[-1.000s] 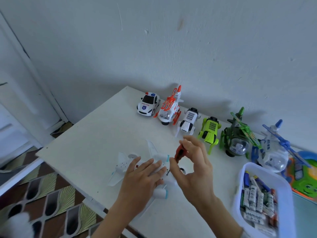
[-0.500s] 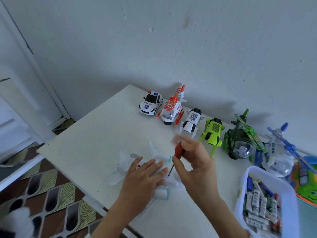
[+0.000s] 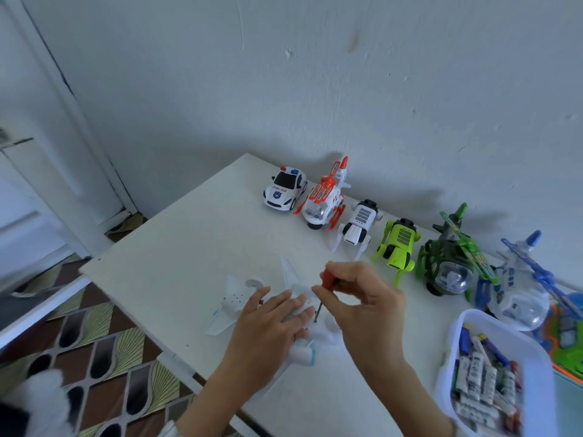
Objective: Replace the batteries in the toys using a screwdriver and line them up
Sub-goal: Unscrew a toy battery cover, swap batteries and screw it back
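Note:
A white toy plane (image 3: pixel 235 298) lies upside down near the front of the white table (image 3: pixel 176 257). My left hand (image 3: pixel 268 326) rests flat on its body, fingers straight. My right hand (image 3: pixel 369 307) pinches the red handle of a small screwdriver (image 3: pixel 326 283), whose tip stands on the plane's underside. Along the wall stand a police car (image 3: pixel 285 189), an orange helicopter (image 3: pixel 325 200), a white robot toy (image 3: pixel 358 228), a lime robot toy (image 3: pixel 399 246), a green helicopter (image 3: pixel 451 260) and a blue helicopter (image 3: pixel 517 279).
A white tub (image 3: pixel 549 392) with several batteries sits at the front right. A green and orange toy (image 3: pixel 568 345) lies behind it at the right edge. A patterned floor (image 3: pixel 104 342) and a white door frame (image 3: pixel 79 127) are on the left.
My right hand's fingers have shifted around the screwdriver handle while the tip stays on the plane. My left hand keeps its place on the plane. The view has tilted slightly.

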The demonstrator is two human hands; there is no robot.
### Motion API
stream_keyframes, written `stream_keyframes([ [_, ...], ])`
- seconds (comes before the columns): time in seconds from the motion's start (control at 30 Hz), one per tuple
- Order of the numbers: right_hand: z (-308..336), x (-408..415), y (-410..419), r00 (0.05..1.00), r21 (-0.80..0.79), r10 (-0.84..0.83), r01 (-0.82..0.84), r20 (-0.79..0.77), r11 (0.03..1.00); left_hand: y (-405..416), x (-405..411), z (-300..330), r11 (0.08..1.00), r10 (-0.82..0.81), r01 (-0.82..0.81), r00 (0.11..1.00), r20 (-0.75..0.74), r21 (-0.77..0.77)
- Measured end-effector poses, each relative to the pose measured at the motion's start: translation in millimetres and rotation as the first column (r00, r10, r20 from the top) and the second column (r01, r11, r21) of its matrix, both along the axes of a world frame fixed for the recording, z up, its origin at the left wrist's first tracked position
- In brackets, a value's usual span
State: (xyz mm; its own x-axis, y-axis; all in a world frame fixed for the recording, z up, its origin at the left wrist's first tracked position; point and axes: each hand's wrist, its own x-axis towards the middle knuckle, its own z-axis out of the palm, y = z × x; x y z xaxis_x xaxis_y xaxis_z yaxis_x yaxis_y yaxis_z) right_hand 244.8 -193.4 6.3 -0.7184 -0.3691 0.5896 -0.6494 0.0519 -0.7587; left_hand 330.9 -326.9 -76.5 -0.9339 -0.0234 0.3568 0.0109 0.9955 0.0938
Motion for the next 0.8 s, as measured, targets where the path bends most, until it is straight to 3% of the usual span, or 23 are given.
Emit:
stream_keyframes([
  [0.13,-9.7,4.6,3.1,0.989,-0.090,-0.133,0.127,-0.066,0.988,1.2,1.3,-1.6,1.000,0.003,-0.003,1.000,0.015,0.017],
  [0.27,-7.0,22.3,0.4,0.992,-0.027,-0.048,0.045,-0.116,0.999,0.1,-0.7,-0.3,1.000,-0.003,0.003,1.000,0.004,0.020],
  [0.4,-5.0,12.6,1.9,1.000,-0.069,0.011,-0.010,0.010,0.998,1.8,-0.6,1.2,0.999,-0.009,0.010,0.999,-0.038,0.037],
  [0.5,-14.0,19.8,-0.7,0.980,-0.081,-0.128,0.116,-0.153,0.990,0.7,-1.6,0.1,1.000,-0.020,0.021,0.998,-0.059,0.019],
  [0.6,-20.0,25.7,-1.2,0.965,-0.124,-0.206,0.188,-0.161,0.974,0.3,-2.9,2.9,0.999,-0.015,0.017,0.999,-0.050,0.036],
  [0.7,-12.6,18.4,2.5,0.973,-0.054,-0.207,0.203,-0.098,0.978,1.3,-2.9,2.0,0.999,-0.001,0.002,0.999,-0.034,0.032],
  [0.8,-8.1,13.1,4.5,0.983,0.008,-0.125,0.127,-0.134,0.992,1.5,-1.1,-0.5,0.999,0.006,-0.005,1.000,-0.021,0.043],
])
